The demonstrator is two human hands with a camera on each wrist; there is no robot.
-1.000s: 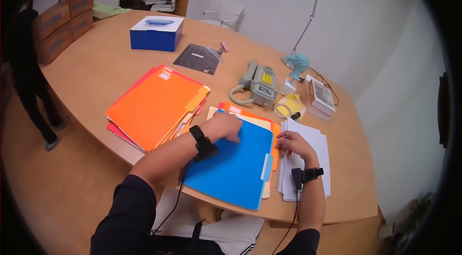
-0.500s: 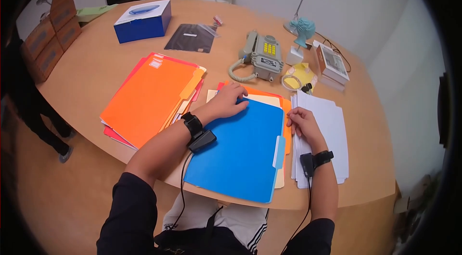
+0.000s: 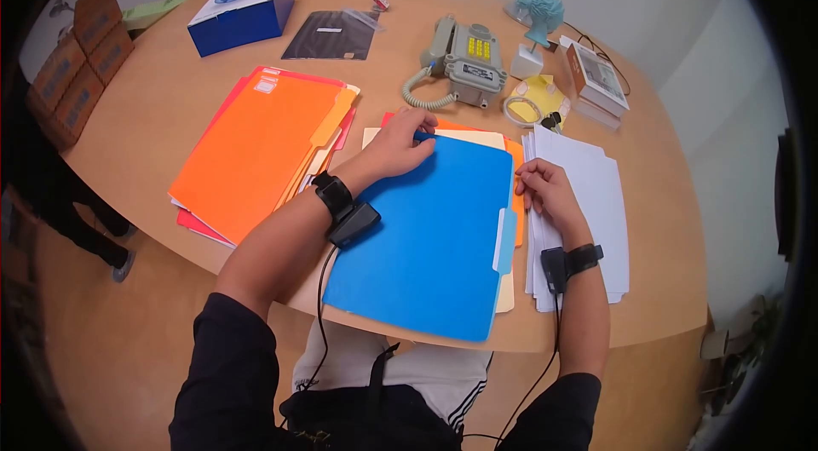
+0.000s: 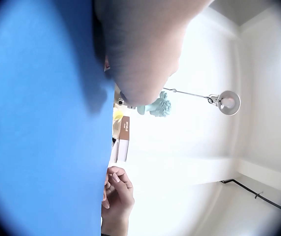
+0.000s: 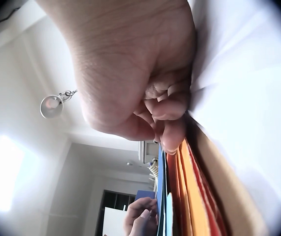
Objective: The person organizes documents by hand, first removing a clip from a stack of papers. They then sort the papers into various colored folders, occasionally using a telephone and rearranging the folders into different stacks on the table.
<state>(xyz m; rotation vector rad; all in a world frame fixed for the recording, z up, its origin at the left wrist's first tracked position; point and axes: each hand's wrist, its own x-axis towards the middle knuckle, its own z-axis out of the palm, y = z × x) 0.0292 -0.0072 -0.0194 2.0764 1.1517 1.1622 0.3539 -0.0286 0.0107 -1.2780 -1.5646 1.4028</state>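
Observation:
A blue folder (image 3: 417, 238) lies on top of a stack of cream folders (image 3: 477, 139) and orange folders (image 3: 516, 153) at the table's front. My left hand (image 3: 399, 147) rests at the blue folder's top left corner, its thumb on the folder and its bent fingers at the top edge. At the stack's right side is my right hand (image 3: 550, 189), loosely curled, with fingertips right at the folder edges (image 5: 192, 187). A pile of white paper (image 3: 588, 195) lies under and beside that hand.
Left of the stack lies a pile of orange and red folders (image 3: 256, 153). Behind stand a grey telephone (image 3: 473, 63), a teal bust (image 3: 541, 15), books (image 3: 596, 80) and a blue box (image 3: 243, 17). A yellow sheet (image 3: 541, 97) lies near the paper.
The head view has tilted downward. My left hand has shifted from curled on the blue folder to its top edge, fingers less tightly bent. My right hand stays beside the stack.

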